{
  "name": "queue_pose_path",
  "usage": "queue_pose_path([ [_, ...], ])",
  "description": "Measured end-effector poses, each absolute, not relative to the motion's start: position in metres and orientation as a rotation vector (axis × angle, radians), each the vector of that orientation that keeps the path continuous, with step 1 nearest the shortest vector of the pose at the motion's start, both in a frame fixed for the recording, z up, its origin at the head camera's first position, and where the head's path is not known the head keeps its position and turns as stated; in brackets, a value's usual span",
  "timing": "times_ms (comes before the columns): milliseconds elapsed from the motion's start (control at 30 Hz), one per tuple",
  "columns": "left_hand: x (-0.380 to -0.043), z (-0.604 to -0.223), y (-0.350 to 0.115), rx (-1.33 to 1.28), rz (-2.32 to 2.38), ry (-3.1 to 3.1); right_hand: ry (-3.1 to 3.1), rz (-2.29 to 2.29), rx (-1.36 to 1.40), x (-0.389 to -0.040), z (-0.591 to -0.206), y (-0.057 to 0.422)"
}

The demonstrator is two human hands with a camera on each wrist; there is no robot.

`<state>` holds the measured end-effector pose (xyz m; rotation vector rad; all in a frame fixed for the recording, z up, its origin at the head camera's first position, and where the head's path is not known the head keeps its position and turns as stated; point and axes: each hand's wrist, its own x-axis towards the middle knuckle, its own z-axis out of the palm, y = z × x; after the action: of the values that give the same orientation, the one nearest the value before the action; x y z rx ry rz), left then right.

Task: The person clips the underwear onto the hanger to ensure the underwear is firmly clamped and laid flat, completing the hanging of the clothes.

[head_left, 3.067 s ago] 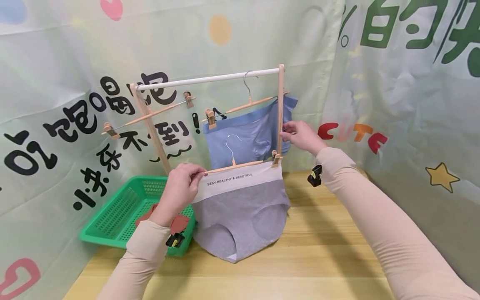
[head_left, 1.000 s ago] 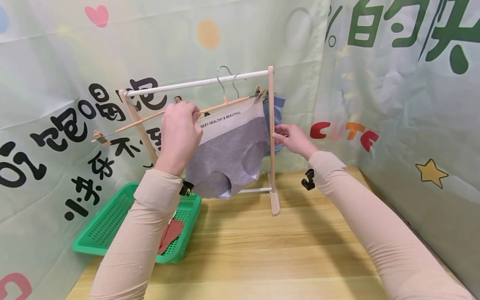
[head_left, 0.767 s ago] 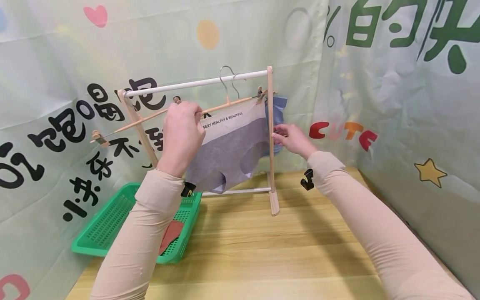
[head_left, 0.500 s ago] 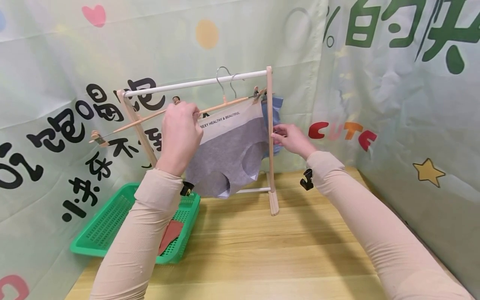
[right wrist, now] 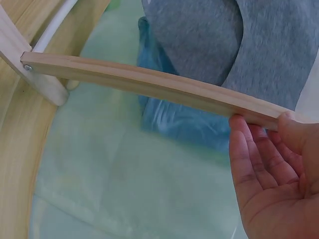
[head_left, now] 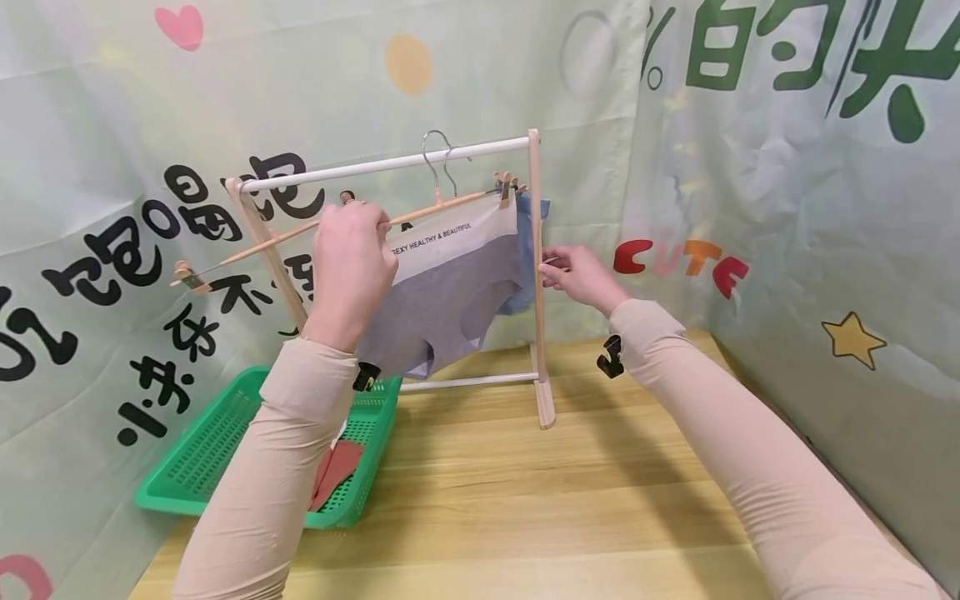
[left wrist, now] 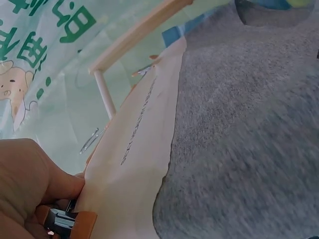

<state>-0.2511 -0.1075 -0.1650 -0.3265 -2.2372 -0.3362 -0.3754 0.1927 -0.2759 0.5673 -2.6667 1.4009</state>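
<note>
My left hand (head_left: pixel 354 262) grips the left end of a clip hanger (head_left: pixel 442 207), by its clip (left wrist: pixel 65 221) in the left wrist view. Clamped to this hanger is a pair of grey underpants (head_left: pixel 442 300) with a white waistband printed with black lettering. The hanger's metal hook (head_left: pixel 433 158) overlaps the rail (head_left: pixel 382 165) of a small wooden rack. With thumb and fingertips my right hand (head_left: pixel 581 275) pinches the rack's right post (right wrist: pixel 149 82). Mostly hidden behind the grey pair hang blue underpants (head_left: pixel 531 250) on another hanger.
A bare clip hanger (head_left: pixel 255 248) hangs at the rack's left end. On the wooden table (head_left: pixel 480 500), a green basket (head_left: pixel 180 492) at left holds a reddish-brown garment (head_left: pixel 337 471). Printed cloth backdrops (head_left: pixel 480 75) close in behind and at right.
My left hand has lifted the grey underpants and hanger from low in front of the rack up to the rail; lately they swing slightly. The right hand stays at the post.
</note>
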Motion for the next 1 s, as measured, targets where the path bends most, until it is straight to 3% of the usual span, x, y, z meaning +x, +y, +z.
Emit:
queue_pose_path([
  [1000,-0.262,-0.171,-0.081,-0.374,-0.299,-2.246,-2.672,1.381,0.565,-0.376,-0.277,0.193],
])
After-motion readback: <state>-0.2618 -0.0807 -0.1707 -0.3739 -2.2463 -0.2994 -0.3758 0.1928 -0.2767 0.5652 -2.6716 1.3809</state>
